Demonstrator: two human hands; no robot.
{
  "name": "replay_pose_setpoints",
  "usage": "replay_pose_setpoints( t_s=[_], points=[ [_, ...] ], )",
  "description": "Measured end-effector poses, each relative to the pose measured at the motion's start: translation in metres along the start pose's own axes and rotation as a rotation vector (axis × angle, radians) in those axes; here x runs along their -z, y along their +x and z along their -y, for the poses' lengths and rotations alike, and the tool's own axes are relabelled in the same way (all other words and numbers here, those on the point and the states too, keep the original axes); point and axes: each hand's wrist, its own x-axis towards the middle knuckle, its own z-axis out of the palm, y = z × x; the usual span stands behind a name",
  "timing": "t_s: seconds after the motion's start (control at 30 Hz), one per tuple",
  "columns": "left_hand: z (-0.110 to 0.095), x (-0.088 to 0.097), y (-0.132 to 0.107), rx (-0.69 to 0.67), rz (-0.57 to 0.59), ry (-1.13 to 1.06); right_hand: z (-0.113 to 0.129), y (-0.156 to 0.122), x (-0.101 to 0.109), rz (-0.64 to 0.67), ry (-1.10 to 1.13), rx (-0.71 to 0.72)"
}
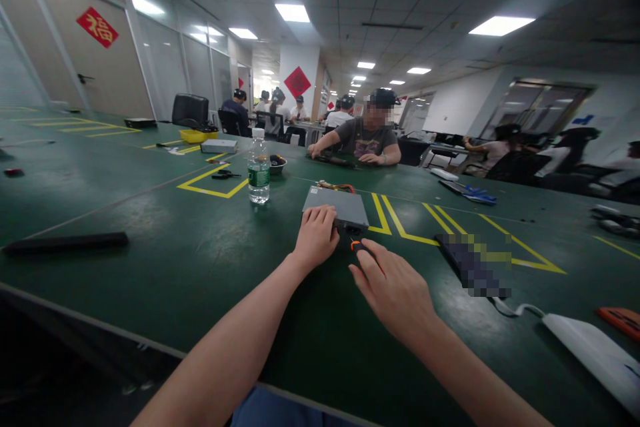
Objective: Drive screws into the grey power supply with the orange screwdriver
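A grey metal computer power supply (340, 203) lies on the green table (210, 260) in front of me. Its bundle of coloured cables (336, 187) comes out at the far side, and a socket shows on the near face. My left hand (316, 235) grips the near left corner, fingers over the top. In my right hand (393, 280) is a screwdriver (356, 245) with an orange and black handle. Its thin shaft points at the near face of the power supply; whether the tip touches a screw is too small to tell.
A water bottle (259, 170) stands left of the power supply, with a small bowl (277, 164) behind it. A dark pixelated object (470, 263) and a white device (590, 353) lie to the right. A long black bar (65, 243) lies left. Across the table sits a person (367, 137).
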Motion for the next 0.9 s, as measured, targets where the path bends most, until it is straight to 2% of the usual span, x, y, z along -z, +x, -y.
replay_pose_setpoints(
  t_s=[0.1, 0.2, 0.27, 0.37, 0.47, 0.7, 0.9],
  points=[
    [0.000, 0.000, 0.000, 0.001, -0.007, -0.002, 0.006, -0.008, -0.001, 0.060, 0.029, 0.080],
    [0.000, -0.001, 0.000, -0.001, -0.007, -0.007, 0.013, -0.012, -0.004, 0.058, -0.002, 0.164],
    [0.000, -0.002, 0.000, 0.001, -0.003, -0.006, 0.016, -0.009, -0.004, 0.020, -0.044, 0.139],
    [0.000, -0.003, 0.000, 0.008, -0.002, -0.006, 0.014, 0.002, -0.004, -0.040, -0.084, 0.026],
    [0.000, -0.005, 0.000, 0.010, -0.010, -0.002, 0.010, 0.007, -0.005, -0.066, -0.056, -0.045],
    [-0.003, -0.006, 0.001, 0.047, -0.034, 0.001, 0.012, -0.018, -0.012, -0.031, 0.097, 0.043],
    [-0.003, -0.005, 0.001, 0.059, -0.035, -0.003, 0.012, -0.019, -0.010, -0.028, 0.118, 0.023]
  ],
)
